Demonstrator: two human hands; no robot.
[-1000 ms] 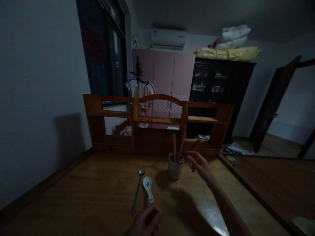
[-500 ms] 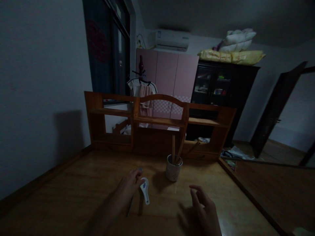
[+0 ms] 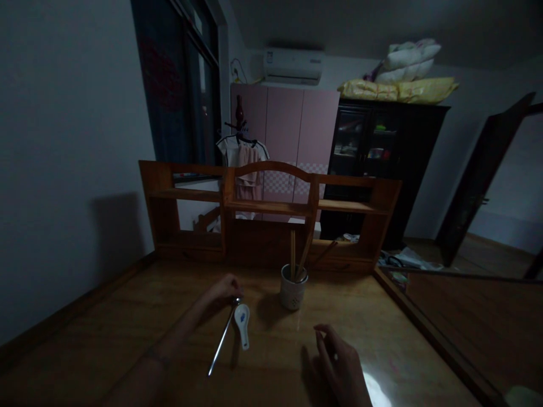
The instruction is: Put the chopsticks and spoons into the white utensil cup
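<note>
The step in hand, as I judge it, belongs to the left hand [image 3: 227,287], which is at the upper end of the metal spoon [image 3: 223,338]. This spoon lies in the lower part of the frame, left of centre, slanting down to the left. The fingers are bent at its bowl, but the room is dim, and I cannot tell whether they grasp it or only touch it. The right hand [image 3: 340,364], at lower right of centre, is released: its fingers are loosely bent and nothing is seen in them.

The next move, in my opinion, calls for a secure pinch at the bowl, without pushing the white spoon [image 3: 242,322] (it lies just beside, on the right).

Now the count. There are two hands and two spoons lying on the surface [image 3: 178,297], one of metal and one white with a blue mark. One cup [image 3: 292,295] stands upright near the centre of the frame. In it are at least three sticks [image 3: 292,249]: two rise side by side, and the rest lean to the right, overlapping, so their exact number is uncertain.
</note>
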